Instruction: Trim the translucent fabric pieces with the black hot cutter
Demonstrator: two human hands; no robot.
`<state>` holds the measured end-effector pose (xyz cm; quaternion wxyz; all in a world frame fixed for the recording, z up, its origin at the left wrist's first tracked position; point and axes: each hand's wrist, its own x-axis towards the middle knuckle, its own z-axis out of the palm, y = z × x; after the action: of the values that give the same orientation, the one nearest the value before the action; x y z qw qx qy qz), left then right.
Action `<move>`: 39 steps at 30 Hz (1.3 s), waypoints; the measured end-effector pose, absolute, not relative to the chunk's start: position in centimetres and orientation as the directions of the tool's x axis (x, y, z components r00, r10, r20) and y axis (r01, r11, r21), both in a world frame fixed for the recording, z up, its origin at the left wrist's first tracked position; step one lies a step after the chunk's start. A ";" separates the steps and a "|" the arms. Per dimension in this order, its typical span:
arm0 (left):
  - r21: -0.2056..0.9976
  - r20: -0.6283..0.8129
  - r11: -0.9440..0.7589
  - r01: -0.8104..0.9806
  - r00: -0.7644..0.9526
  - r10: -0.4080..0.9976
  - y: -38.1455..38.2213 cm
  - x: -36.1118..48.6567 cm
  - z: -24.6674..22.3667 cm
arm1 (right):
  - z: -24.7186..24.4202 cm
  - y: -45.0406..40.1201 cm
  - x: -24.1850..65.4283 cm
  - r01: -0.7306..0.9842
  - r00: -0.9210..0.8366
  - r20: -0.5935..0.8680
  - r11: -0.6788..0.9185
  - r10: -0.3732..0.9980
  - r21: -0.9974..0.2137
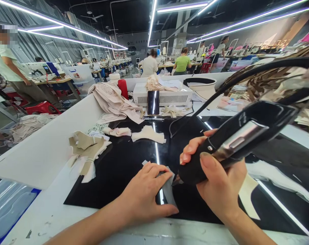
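My right hand (221,183) is wrapped round a black handheld tool (236,136) with a silver panel; a thick black cable runs from it to the upper right. The tool's narrow tip meets the right edge of a small grey piece (169,190) on the glossy black sheet (113,177). My left hand (149,190) lies over that piece with its thumb and fingers apart, pressing on it. Behind the hands is a cream fabric piece (148,134). To the right, a cream piece (247,197) lies partly behind my right wrist.
Tan pieces (86,149) tied with string lie at the left. Behind the sheet are a phone (153,102), a white vented box (162,95), a red cone (123,89) and draped beige fabric (113,102). White strips (279,177) lie right. Several people sit or stand farther off.
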<state>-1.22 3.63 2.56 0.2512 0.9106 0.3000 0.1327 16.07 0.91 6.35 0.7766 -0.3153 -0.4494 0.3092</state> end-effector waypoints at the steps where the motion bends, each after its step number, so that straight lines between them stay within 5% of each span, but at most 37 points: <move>1: 0.538 0.095 -0.694 0.479 0.784 0.614 3.6 -1.2 2.5 | 6.3 0.7 16.0 -0.205 0.396 0.502 0.608 0.768 -0.767; 33: 0.560 0.122 -0.697 0.448 0.788 0.604 3.6 -1.4 2.4 | 6.5 -1.9 16.3 -0.173 0.332 0.502 0.575 0.798 -0.799; 39: 0.590 0.227 -0.701 0.399 0.751 0.619 3.9 -1.9 1.8 | 6.7 -1.3 18.1 -0.104 0.418 0.515 0.603 0.748 -0.791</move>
<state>-1.91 3.89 1.83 0.2625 0.8982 0.2836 0.2095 18.10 -1.31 6.69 0.7667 -0.3481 -0.4623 0.2778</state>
